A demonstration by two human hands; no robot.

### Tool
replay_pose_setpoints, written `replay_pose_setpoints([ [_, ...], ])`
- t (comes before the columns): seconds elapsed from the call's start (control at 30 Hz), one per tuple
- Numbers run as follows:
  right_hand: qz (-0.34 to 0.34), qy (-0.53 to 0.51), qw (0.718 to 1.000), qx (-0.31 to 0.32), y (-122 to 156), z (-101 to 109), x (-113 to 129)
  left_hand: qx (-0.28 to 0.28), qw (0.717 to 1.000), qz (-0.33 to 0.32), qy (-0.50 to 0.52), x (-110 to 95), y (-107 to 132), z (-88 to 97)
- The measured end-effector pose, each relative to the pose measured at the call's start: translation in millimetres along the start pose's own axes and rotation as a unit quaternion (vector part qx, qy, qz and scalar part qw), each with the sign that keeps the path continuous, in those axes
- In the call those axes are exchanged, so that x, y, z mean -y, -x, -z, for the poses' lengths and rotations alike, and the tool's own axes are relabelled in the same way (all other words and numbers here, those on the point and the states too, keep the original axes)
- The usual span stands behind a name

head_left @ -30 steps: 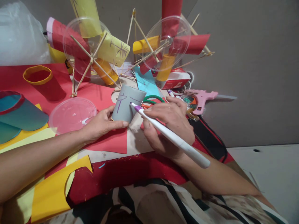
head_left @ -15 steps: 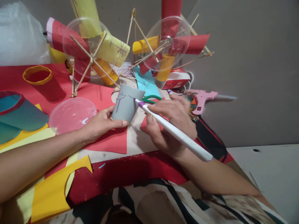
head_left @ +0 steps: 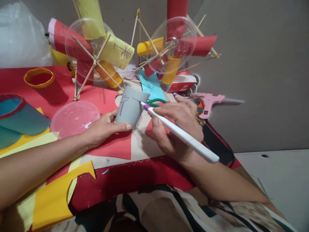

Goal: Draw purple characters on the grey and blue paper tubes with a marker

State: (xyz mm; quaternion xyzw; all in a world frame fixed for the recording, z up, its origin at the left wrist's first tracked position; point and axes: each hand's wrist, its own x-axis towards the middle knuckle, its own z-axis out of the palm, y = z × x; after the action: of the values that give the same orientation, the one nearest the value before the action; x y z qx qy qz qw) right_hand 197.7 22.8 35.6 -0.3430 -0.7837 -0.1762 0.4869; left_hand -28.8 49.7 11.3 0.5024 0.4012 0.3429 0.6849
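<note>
My left hand point(head_left: 106, 126) grips a grey paper tube point(head_left: 130, 109) near its lower end, with the thumb across its front. Purple lines are drawn on the tube's side. In my right hand point(head_left: 178, 125) is a white marker point(head_left: 184, 137) with a purple collar, its tip touching the tube's right side at the end of a purple line. Behind the right hand, the green handles of a pair of scissors point(head_left: 156, 102) show in part. A clear plastic lid point(head_left: 75, 118) lies left of the tube on red paper.
Two stick frames with clear discs and paper tubes point(head_left: 95, 60) stand at the back. A pink glue gun point(head_left: 212, 101) lies right. A red tube point(head_left: 48, 87), blue tubes point(head_left: 29, 119) and cut yellow paper point(head_left: 53, 196) are at left. A plastic bag point(head_left: 21, 38) sits behind.
The marker's back end has risen slightly while its tip stays at the tube's right side. The grey tube has shifted very slightly. Everything else stays put.
</note>
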Motion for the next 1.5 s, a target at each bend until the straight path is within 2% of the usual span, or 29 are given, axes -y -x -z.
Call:
replay_pose_setpoints([
  [0.4, 0.016, 0.014, 0.999, -0.036, -0.7, -4.5, -6.0, 0.006, 1.0, 0.001, 0.026, 4.3, -1.7, 3.5],
  [0.67, 0.009, 0.025, 0.999, -0.038, -0.8, -5.9, -8.3, -0.002, 0.998, 0.012, 0.056, 2.7, -1.3, 0.6],
  [0.87, -0.002, -0.009, 0.998, -0.058, -0.4, -4.0, -2.2, -0.004, 0.998, 0.01, 0.057, 1.8, -1.3, 0.2],
  [1.07, -0.012, -0.031, 0.999, -0.015, 0.2, -2.3, 5.7, 0.007, 0.999, -0.001, 0.051, 4.2, -2.5, 1.2],
  [1.27, -0.006, -0.029, 0.999, -0.024, 2.1, -7.8, 6.5, 0.0, 1.0, 0.0, 0.03, 0.6, -2.8, -0.9],
  [1.5, 0.003, -0.024, 1.0, 0.006, 0.4, -3.4, 8.2, -0.014, 1.0, 0.004, 0.012, -0.1, -0.4, -2.6],
])
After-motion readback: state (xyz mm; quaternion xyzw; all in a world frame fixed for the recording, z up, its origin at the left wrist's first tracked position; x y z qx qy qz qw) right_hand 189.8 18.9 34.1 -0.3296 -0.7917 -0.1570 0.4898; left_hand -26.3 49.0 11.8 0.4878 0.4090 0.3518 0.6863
